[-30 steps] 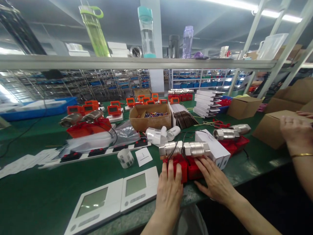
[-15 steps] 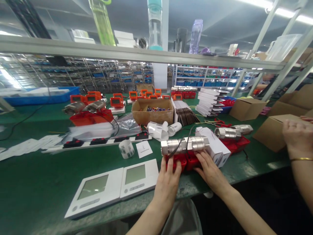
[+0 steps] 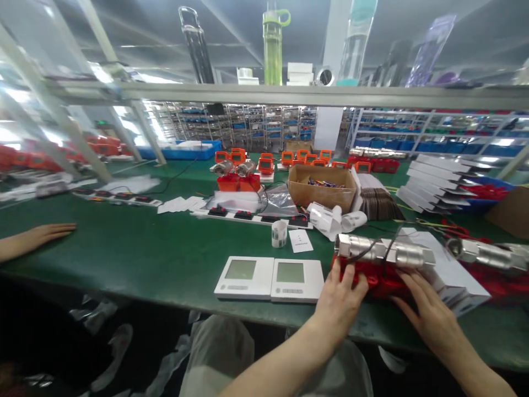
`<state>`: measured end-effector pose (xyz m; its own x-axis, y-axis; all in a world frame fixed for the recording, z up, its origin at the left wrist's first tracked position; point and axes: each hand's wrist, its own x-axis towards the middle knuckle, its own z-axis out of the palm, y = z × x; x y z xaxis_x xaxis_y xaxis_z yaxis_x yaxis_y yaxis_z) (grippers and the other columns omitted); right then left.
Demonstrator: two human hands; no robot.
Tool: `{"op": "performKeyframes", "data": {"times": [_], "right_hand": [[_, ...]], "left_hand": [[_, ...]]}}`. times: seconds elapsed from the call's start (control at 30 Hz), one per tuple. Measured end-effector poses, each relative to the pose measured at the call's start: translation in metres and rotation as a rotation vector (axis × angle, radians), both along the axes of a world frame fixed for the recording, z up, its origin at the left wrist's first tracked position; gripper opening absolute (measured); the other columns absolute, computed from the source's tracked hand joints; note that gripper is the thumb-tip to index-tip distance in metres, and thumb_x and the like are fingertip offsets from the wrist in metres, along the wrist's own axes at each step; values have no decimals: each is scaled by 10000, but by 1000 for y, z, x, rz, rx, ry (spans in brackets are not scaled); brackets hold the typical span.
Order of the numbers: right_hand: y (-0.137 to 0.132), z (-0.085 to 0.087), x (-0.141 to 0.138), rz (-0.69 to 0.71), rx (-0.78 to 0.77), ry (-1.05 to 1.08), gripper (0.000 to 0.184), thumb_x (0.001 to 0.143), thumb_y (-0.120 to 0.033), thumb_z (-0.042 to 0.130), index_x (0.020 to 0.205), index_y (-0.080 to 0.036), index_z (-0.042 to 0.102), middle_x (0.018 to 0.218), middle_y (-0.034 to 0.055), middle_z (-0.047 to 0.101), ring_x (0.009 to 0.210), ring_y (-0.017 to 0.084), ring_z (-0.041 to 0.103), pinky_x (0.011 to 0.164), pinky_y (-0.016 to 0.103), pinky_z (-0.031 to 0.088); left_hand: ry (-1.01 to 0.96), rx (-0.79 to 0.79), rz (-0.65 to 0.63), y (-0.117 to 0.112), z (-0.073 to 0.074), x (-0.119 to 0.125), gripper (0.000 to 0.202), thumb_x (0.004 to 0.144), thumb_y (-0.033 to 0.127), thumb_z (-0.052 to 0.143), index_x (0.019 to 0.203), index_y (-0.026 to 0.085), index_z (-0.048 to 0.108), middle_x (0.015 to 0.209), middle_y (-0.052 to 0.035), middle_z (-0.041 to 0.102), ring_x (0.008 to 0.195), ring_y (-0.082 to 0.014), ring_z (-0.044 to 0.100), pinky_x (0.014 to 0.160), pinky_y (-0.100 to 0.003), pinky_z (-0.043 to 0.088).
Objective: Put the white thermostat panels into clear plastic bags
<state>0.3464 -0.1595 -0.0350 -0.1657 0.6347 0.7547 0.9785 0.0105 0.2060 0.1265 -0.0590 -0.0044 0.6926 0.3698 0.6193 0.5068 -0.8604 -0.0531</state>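
Observation:
Two red-bodied valves with silver metal fittings [image 3: 384, 251] and black cables sit side by side at the table's front right. My left hand [image 3: 341, 298] lies against the left end of their red housings [image 3: 378, 278], fingers bent over the near edge. On the right, my right hand [image 3: 432, 311] presses its fingers onto the other end, thumb along the front. The valves rest on the table between both hands. Just left of my left hand lie two white thermostats with grey screens [image 3: 290, 272], edge to edge. White boxes [image 3: 444, 264] stand behind my right hand.
Behind are a power strip [image 3: 243, 215], a label roll [image 3: 279, 234], a printed card [image 3: 301, 241] and a cardboard box of small parts [image 3: 322, 190]. More valves [image 3: 487, 255] lie at right. A shelf with bottles [image 3: 273, 49] crosses above. Another person's hand [image 3: 45, 234] rests at far left.
The view has swung left, so the table's contents appear further right and another person's hand shows at left. My hands stay on the same two valves, which look unmoved on the table.

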Motion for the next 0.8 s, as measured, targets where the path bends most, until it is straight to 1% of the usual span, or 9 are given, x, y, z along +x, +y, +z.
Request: {"op": "performKeyframes", "data": {"times": [0.13,0.23,0.33,0.43,0.5,0.57,0.67,0.73,0.8], "right_hand": [[2,5,-6,-1,-13,19,596,924,-298,529,1453,-160,293,1272,169,555,1156,308,562,937,441,512],[3,8,-12,-17,-40,53,567,930,-278,508,1443,-158,300,1287,174,547,1192,310,537,940,452,518],[3,9,-13,-39,-57,52,559,937,-281,491,1444,-155,291,1310,171,533,1225,300,511,954,444,514],[2,10,-10,-39,-68,45,564,938,-281,494,1447,-157,285,1316,163,532,1229,292,508,967,442,505],[0,11,-9,-27,-65,41,555,938,-278,494,1443,-156,298,1302,167,541,1209,300,523,963,461,502],[-3,12,-14,-21,-53,39,552,937,-285,499,1440,-154,313,1299,173,541,1206,320,518,971,502,481],[-13,12,-35,-57,2,96,576,910,-282,556,1434,-162,348,1342,163,508,1236,336,483,1023,530,420],[-21,12,-57,-58,47,187,568,891,-250,588,1417,-173,389,1349,144,506,1207,312,511,1046,500,402],[-25,11,-82,11,44,242,528,886,-218,590,1388,-180,434,1325,127,527,1173,284,539,1055,464,395]], "left_hand": [[-18,-42,-51,4,3,-2,316,910,163,458,1220,162,519,1297,-166,487,1282,-342,426,1009,-453,464],[-33,-61,-80,7,1,-1,342,879,112,492,1219,148,516,1291,-180,490,1296,-381,399,978,-472,485],[-39,-61,-87,9,-1,2,362,861,69,496,1217,137,512,1282,-198,499,1290,-392,407,966,-494,489],[-29,-53,-75,4,3,3,359,867,57,471,1218,121,509,1285,-211,505,1272,-389,434,940,-495,506],[-14,-48,-57,-4,8,-4,367,883,70,442,1244,113,492,1324,-210,482,1268,-373,445,928,-464,522],[-1,-41,-74,-14,14,-23,408,898,92,415,1303,111,445,1393,-201,419,1304,-354,405,958,-438,510],[-19,-58,-141,-27,18,-72,497,885,77,397,1380,110,361,1458,-185,324,1380,-328,279,1052,-427,436],[-46,-118,-102,-26,16,-111,536,869,46,410,1395,119,338,1473,-175,287,1398,-298,240,1082,-417,406],[-92,-169,-23,-16,12,-149,532,881,54,441,1392,149,333,1463,-152,305,1391,-258,263,1083,-403,410]]}}
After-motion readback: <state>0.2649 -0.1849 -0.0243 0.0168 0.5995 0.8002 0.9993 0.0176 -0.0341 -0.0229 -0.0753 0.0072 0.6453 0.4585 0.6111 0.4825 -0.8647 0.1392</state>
